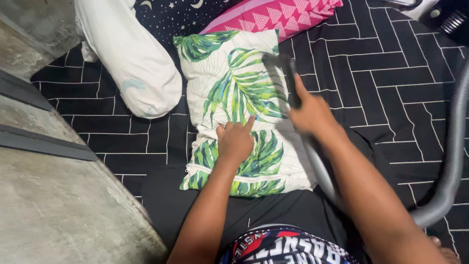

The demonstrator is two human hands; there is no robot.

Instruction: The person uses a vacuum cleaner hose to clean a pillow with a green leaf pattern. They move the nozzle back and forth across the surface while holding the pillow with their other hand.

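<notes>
Three pillows lie on the black mattress sheet (381,73) with its thin white brick lines, and only one of them is under the hands. Farthest to the left of the fingers is the white bolster pillow (134,58), well apart from both hands. Then comes the left hand (235,142): it lies flat on the leaf-print pillow (229,78), palm down, the fingers (246,124) close together and pointing away from the person, holding nothing, only pressing the cloth. This pillow has its long axis running away from the person, so most of it lies beyond the fingertips and a smaller part under the wrist. Beyond its far end is the pink patterned pillow (278,14), near no hand. To the right, the right hand (310,115) is closed around one dark vacuum wand (288,78), which reaches forward from the fist over the right half of the same pillow; its tip is blurred. One grey vacuum hose (452,146) bends away at the far right. Both hands are at the pillow, the left one resting on it
</notes>
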